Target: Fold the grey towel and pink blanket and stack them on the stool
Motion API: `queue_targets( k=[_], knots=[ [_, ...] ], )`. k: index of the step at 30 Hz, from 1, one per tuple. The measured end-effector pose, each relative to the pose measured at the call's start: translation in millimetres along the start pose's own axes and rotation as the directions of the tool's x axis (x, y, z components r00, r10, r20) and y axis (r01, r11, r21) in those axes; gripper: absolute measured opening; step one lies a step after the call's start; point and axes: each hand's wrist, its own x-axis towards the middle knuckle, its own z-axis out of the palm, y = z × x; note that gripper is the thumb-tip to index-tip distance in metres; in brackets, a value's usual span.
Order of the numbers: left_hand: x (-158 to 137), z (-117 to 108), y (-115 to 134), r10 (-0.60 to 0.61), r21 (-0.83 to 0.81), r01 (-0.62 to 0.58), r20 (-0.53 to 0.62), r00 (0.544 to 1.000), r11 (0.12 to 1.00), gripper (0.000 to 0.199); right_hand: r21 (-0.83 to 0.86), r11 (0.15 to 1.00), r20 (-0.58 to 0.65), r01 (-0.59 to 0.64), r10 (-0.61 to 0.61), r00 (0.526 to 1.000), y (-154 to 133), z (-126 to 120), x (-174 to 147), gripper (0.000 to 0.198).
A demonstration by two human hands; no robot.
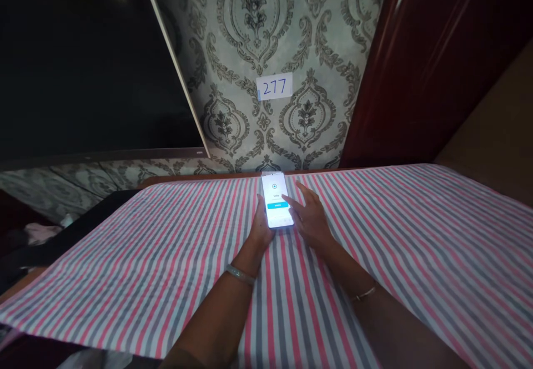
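Note:
A smartphone [275, 213] with a bright, mostly white screen is held upright over the striped cloth. Its screen shows a small round icon and a blue bar with text too small to read. My left hand [261, 226] grips the phone from its left side and below, the thumb along the edge and the other fingers hidden behind it. At the phone's right, my right hand [311, 216] has its fingers spread. Its index fingertip lies over the screen, just above the blue bar; whether it touches the glass I cannot tell.
A pink, grey and white striped cloth [187, 247] covers the table. Behind it, a paper label reading 277 [275, 86] is on the patterned wall. A large dark television [91, 69] stands at left, a dark red wooden panel [412, 80] at right.

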Motion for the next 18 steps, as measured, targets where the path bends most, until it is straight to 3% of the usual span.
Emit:
queue_targets(
  k=[12, 18],
  knots=[
    [4.4, -4.0, -0.2, 0.073, 0.002, -0.073, -0.057, 0.996, 0.997, 0.062, -0.013, 0.995, 0.171, 0.096, -0.092, 0.981, -5.4, -2.5, -3.3, 0.038],
    [2.2, -1.0, 0.8, 0.062, -0.011, -0.063, -0.052, 0.997, 0.998, 0.063, 0.026, 0.996, 0.076, 0.083, -0.085, 0.994, -0.9, -3.1, 0.9, 0.043]
  ],
)
